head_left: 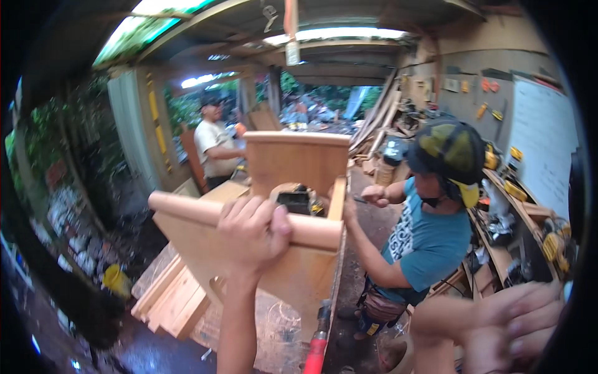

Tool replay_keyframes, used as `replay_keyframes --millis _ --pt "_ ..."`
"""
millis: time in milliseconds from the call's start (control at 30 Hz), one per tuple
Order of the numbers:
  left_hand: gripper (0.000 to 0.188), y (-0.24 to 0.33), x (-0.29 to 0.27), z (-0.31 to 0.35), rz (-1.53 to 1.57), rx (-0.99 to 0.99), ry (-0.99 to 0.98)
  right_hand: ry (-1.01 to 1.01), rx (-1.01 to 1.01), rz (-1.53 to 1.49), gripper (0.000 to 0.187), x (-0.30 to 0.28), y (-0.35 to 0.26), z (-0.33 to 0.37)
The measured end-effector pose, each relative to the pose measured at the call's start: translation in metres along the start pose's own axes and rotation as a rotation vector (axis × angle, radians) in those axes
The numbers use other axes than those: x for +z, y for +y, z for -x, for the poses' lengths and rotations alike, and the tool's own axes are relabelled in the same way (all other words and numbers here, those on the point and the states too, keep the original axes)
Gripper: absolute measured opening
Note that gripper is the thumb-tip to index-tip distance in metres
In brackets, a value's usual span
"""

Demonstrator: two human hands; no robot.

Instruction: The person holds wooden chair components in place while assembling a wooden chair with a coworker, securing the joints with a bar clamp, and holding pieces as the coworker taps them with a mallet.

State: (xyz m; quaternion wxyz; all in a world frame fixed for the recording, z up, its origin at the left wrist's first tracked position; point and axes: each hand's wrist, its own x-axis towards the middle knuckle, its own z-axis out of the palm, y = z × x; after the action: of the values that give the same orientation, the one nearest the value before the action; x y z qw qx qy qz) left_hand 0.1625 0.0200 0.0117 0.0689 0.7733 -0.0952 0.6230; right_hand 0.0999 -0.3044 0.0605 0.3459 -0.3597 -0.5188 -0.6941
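My left hand point(252, 230) is closed around the rounded wooden rail point(187, 209) along the top of a wooden side panel point(293, 268). This panel belongs to a wooden frame whose opposite panel point(293, 159) has a similar rounded rail; a light wooden strip point(337, 198) runs between them on the right. Against the near panel's right end stands a clamp point(316, 355) with a red handle. My right hand point(520, 321) is at the lower right, away from the frame, with fingers curled in; whether anything is inside is hidden.
A co-worker point(417, 230) in a teal shirt leans over the frame's right side, hands close to it. Another person point(215, 143) stands beyond at the left. Wooden boards point(177, 299) lie on the worktable; tools crowd a bench point(517, 224) at right. A yellow bucket point(116, 280) stands lower left.
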Motion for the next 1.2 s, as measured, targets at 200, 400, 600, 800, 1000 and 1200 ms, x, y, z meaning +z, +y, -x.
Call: replay_keyframes --millis 200,400,600,800,1000,1200 --pt "0.025 -0.004 0.000 0.002 -0.011 -0.030 0.015 -0.603 0.456 -0.828 0.036 0.063 -0.059 0.090" --pt "0.025 -0.005 -0.003 0.006 -0.006 -0.040 0.010 -0.738 0.499 -0.892 0.047 0.082 -0.093 0.132" --pt "0.023 0.002 0.000 0.004 0.010 -0.052 0.020 -0.550 0.540 -0.657 0.047 0.072 -0.126 0.164" --pt "0.023 -0.002 0.001 0.011 0.023 -0.044 0.017 -0.485 0.618 -0.632 0.040 0.075 -0.135 0.169" --pt "0.023 0.001 0.001 0.014 0.020 -0.035 0.034 -0.443 0.612 -0.588 0.040 0.074 -0.142 0.176" --pt "0.025 0.001 0.000 0.018 -0.001 -0.043 0.036 -0.422 0.608 -0.556 0.037 0.072 -0.149 0.182"
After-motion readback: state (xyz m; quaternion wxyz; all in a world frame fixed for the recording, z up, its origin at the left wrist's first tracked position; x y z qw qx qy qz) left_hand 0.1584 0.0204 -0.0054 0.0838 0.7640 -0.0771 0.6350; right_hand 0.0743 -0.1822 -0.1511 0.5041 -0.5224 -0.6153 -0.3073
